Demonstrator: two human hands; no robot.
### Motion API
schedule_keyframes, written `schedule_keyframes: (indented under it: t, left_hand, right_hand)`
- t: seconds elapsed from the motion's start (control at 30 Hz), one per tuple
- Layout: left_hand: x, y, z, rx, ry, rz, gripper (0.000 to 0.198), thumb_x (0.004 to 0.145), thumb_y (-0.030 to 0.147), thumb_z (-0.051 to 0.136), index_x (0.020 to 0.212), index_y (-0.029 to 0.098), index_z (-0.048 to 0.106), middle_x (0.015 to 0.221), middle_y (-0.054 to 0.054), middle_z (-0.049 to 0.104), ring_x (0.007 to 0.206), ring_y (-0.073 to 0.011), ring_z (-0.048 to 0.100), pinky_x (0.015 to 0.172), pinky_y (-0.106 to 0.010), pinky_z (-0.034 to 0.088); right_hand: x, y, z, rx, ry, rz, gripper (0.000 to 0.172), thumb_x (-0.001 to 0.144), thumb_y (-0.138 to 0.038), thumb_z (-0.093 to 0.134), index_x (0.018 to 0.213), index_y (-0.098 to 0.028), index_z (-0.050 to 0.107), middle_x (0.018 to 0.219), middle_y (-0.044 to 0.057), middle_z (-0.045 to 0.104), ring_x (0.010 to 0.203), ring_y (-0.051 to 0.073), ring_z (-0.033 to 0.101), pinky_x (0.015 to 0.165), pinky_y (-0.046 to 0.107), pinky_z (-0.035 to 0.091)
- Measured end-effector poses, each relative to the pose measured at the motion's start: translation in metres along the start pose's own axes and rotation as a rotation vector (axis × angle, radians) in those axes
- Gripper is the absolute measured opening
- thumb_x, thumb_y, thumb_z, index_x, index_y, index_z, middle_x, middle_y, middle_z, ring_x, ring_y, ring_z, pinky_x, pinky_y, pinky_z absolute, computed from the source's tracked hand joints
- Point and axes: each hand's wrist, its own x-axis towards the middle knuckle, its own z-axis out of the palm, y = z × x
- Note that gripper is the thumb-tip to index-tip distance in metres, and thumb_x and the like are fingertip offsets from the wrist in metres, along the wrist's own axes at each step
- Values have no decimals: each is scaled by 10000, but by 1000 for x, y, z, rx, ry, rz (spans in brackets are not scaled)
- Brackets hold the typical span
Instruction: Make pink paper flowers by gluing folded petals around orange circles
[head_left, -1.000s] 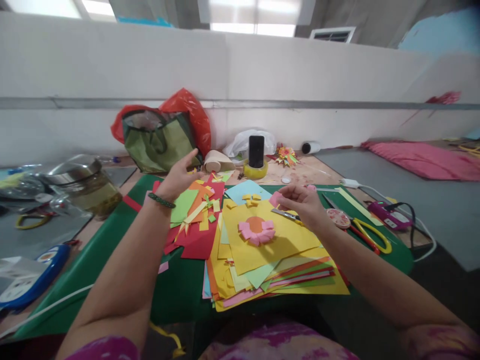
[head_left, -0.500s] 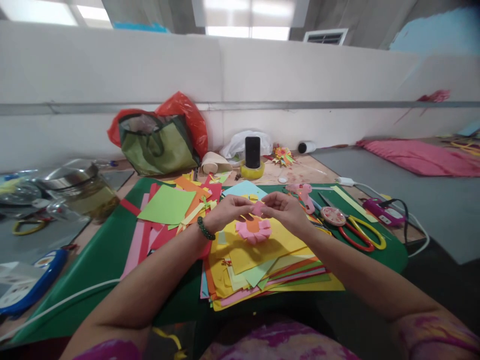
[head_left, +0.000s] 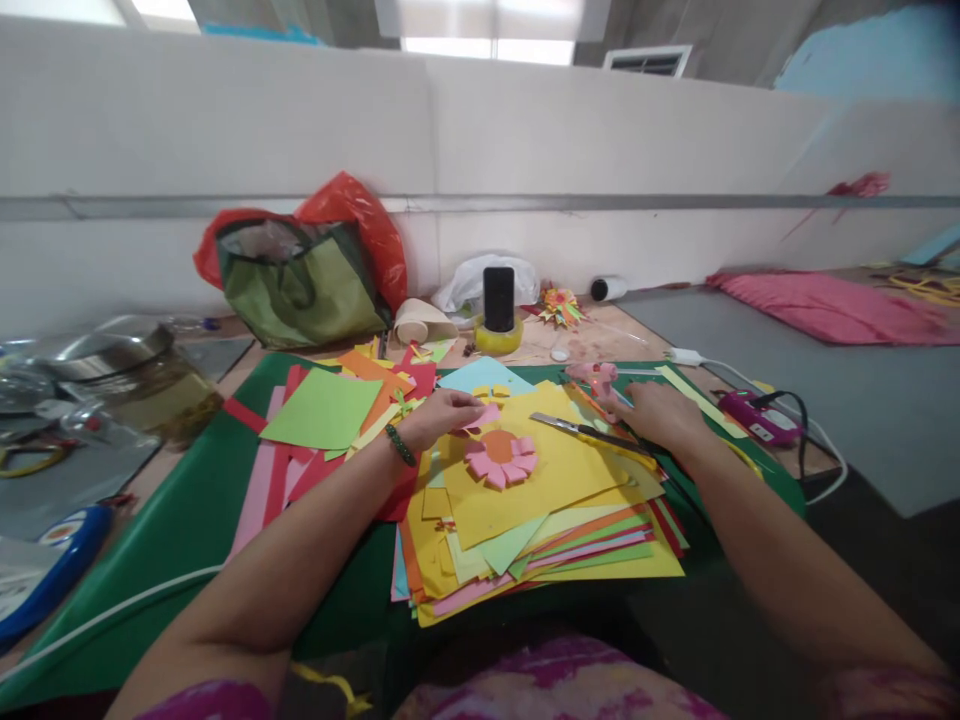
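Note:
A small pink paper piece (head_left: 482, 416) is pinched in the fingers of my left hand (head_left: 444, 415), above the yellow sheets (head_left: 525, 500). Just below it lies a paper flower (head_left: 501, 460) with an orange centre and pink petals. My right hand (head_left: 661, 412) is at the right of the stack, at the pink glue gun (head_left: 600, 380); its fingers are partly hidden, so its hold is unclear. A craft knife (head_left: 577, 428) lies across the yellow paper beside it.
Coloured paper strips and a green sheet (head_left: 322, 408) lie at left. Behind stand a phone (head_left: 499, 298) on yellow tape (head_left: 497, 338) and a green bag (head_left: 307, 285). A purple device (head_left: 759, 418) with cables is at right, a glass jar (head_left: 142, 385) at far left.
My right hand has left the pink piece and moved right to the glue gun. My left hand keeps the piece, slightly to the left. The craft knife now shows on the yellow paper.

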Motion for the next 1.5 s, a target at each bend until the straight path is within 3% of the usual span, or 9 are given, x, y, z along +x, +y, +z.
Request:
schedule_keyframes:
  t: [0.07, 0.13, 0.27, 0.43, 0.57, 0.67, 0.8, 1.27, 1.5]
  left_hand:
    - [5, -5, -1, 32, 12, -33, 269, 613, 353, 763, 714, 116, 687, 595, 4, 589, 547, -93, 524, 530, -205, 417]
    - [8, -9, -2, 76, 39, -57, 223, 599, 301, 762, 698, 112, 696, 546, 12, 575, 502, -82, 482, 483, -192, 372]
    - [13, -15, -3, 156, 88, -93, 117, 570, 202, 739, 604, 121, 663, 478, 18, 559, 452, -81, 445, 432, -190, 322]
    - [15, -16, 0, 204, 96, -111, 82, 557, 137, 713, 554, 135, 632, 470, 15, 572, 460, -91, 491, 443, -184, 363]
    - [15, -14, 1, 218, 88, -126, 70, 563, 128, 701, 549, 134, 632, 475, 11, 583, 469, -98, 521, 451, -181, 392]
    - [14, -12, 2, 229, 86, -136, 69, 576, 126, 683, 540, 135, 625, 461, 21, 568, 456, -93, 516, 447, -176, 399]
    - [15, -11, 2, 253, 89, -152, 65, 584, 107, 661, 533, 132, 629, 442, 22, 555, 447, -91, 512, 444, -173, 404]
    - [17, -15, 3, 208, 83, -187, 93, 597, 61, 616, 529, 124, 619, 447, 3, 571, 446, -106, 556, 449, -181, 447]
    - [18, -16, 2, 200, 89, -177, 89, 578, 64, 639, 515, 126, 631, 426, 4, 559, 438, -109, 557, 433, -179, 445]
  right_hand:
    - [12, 1, 9, 125, 25, -30, 542, 863, -654, 432, 921, -167, 662, 1007, 158, 708, 938, 301, 641, 672, 334, 430]
    - [24, -1, 19, 308, 34, -24, 490, 796, -648, 540, 816, -172, 657, 819, 116, 720, 811, 272, 651, 619, 308, 417]
    - [45, -6, 32, 560, 8, 25, 349, 709, -472, 690, 568, -171, 583, 461, 34, 575, 509, 192, 577, 499, 274, 375]
    - [45, 1, 18, 662, 211, -2, 268, 764, -411, 627, 725, -148, 653, 529, 7, 577, 520, 161, 548, 485, 257, 375]
    - [15, -14, -6, 732, 224, -349, 313, 729, -495, 669, 779, -188, 703, 588, 17, 612, 622, 193, 571, 551, 279, 417]
    - [-11, -43, -17, 643, 29, -591, 331, 734, -527, 657, 674, -202, 671, 579, 11, 577, 629, 191, 548, 578, 284, 402]
    - [-22, -77, -20, 429, -118, -629, 381, 782, -482, 589, 538, -198, 518, 537, -14, 454, 549, 142, 450, 526, 265, 307]
    - [-11, -95, -16, 317, -248, -624, 397, 763, -500, 557, 544, -213, 393, 541, -33, 370, 525, 115, 369, 509, 257, 256]
    - [-5, -98, -10, 332, -128, -598, 499, 736, -536, 606, 455, -215, 346, 460, -45, 316, 434, 89, 312, 456, 258, 210]
